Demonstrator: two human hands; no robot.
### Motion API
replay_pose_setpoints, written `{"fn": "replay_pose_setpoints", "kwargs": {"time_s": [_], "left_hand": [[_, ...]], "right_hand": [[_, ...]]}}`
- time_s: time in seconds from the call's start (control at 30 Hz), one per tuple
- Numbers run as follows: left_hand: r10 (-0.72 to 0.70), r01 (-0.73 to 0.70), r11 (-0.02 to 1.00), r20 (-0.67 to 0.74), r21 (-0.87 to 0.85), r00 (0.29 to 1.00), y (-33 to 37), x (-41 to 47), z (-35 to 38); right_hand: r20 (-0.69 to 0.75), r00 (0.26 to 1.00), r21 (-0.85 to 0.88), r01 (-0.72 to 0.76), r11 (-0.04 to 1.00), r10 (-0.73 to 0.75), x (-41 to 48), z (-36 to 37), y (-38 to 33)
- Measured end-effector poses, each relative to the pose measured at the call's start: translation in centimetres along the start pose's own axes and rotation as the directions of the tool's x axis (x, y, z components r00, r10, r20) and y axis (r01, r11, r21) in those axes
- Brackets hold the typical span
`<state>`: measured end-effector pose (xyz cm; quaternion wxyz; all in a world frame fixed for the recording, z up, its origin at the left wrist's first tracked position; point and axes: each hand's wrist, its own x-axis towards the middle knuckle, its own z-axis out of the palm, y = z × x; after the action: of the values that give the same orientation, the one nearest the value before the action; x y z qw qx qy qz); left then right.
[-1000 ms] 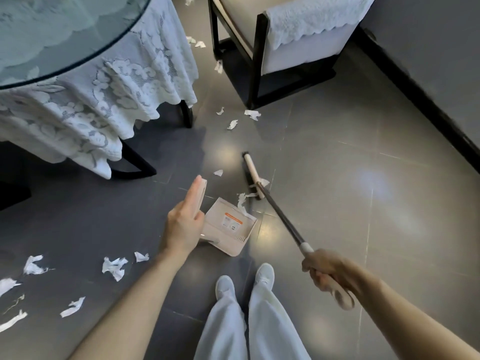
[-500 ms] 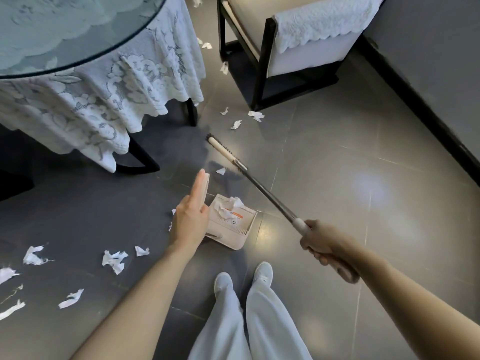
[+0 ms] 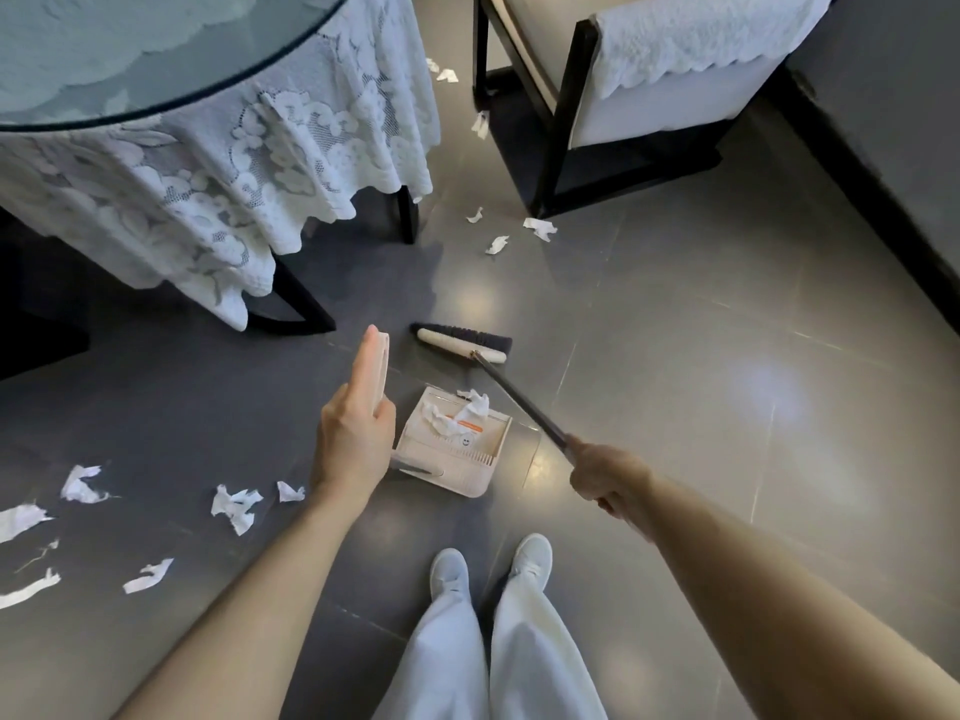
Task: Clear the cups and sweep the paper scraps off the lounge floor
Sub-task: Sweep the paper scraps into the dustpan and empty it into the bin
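A cream dustpan (image 3: 457,483) stands on the dark tile floor just ahead of my feet, with a few white paper scraps (image 3: 467,410) lying in it. My left hand (image 3: 353,439) holds the top of its upright cream handle (image 3: 383,366), fingers stretched along it. My right hand (image 3: 608,472) grips the dark shaft of a broom. The broom head (image 3: 462,345) rests on the floor crosswise, just beyond the pan's mouth. More torn scraps (image 3: 234,506) lie scattered at the left, and others (image 3: 497,245) near the chair. No cups are in sight.
A round glass-topped table (image 3: 156,54) with a hanging lace cloth (image 3: 234,189) fills the upper left. A dark-framed armchair (image 3: 561,122) stands at the top right, with scraps beside its leg. A wall skirting (image 3: 883,210) runs along the right. My white shoes (image 3: 449,574) are behind the pan.
The broom pushed scraps into the dustpan, swung out to the left, and now lies crosswise beyond the pan. My right hand slid further down the shaft. My left hand kept hold of the handle.
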<state>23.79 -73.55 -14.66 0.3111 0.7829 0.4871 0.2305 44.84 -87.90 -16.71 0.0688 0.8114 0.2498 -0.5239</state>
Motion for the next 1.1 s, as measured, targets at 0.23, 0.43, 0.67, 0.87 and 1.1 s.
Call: {"fn": "replay_pose_setpoints", "kwargs": {"time_s": [0.23,0.43,0.67,0.87,1.1], "left_hand": [[-0.045,0.048,0.997,0.057,-0.056,0.997,0.1,2.1,1.0],[-0.018,0.038,0.988,0.127,-0.151,0.992,-0.6,2.5,1.2],[0.017,0.011,0.982,0.146,-0.189,0.989,-0.1,5.1,1.1],[-0.003,0.033,0.965,0.113,-0.259,0.994,2.3,11.6,3.5],[-0.066,0.098,0.953,0.119,-0.286,0.991,6.3,23.8,8.4]], "right_hand": [[0.178,0.984,0.044,-0.005,0.999,-0.003,-6.0,-1.3,3.3],[0.260,0.965,0.292,-0.110,0.950,0.032,-10.4,-5.1,4.8],[-0.054,0.996,0.315,0.081,0.946,-0.068,-8.5,-6.8,2.1],[-0.226,0.971,0.357,0.157,0.921,-0.077,-0.5,-13.6,-0.4],[-0.281,0.957,0.248,0.152,0.957,-0.079,9.7,-27.1,-4.1]]}}
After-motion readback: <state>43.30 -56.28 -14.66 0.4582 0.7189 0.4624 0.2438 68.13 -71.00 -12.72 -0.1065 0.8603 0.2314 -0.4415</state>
